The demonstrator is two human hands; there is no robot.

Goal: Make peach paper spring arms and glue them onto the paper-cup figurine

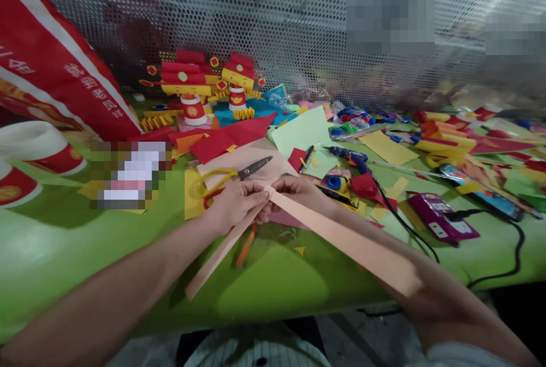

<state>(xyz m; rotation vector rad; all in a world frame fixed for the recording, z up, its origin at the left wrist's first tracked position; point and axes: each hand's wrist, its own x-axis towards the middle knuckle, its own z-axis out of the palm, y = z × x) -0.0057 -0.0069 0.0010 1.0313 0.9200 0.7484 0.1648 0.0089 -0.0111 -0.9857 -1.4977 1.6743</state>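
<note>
My left hand [236, 203] and my right hand [301, 193] meet over the near part of the table, fingers closed in a pinch. Between them they hold light peach paper strips [345, 236] where the ends come together in a V. One arm of the V slants down to the left, the wider one lies along my right forearm. Whether it is one folded strip or two, I cannot tell. Scissors [253, 169] with yellow handles lie just beyond my left hand on peach paper. An orange strip [246, 248] shows below my fingers.
Paper figures on cups [194, 108] stand at the back left. A blue glue gun [347, 153] lies beyond my right hand. Its black cable runs near a purple power socket [443, 219] and a phone [480, 190]. White-and-red cups [46, 151] sit far left; paper scraps lie around.
</note>
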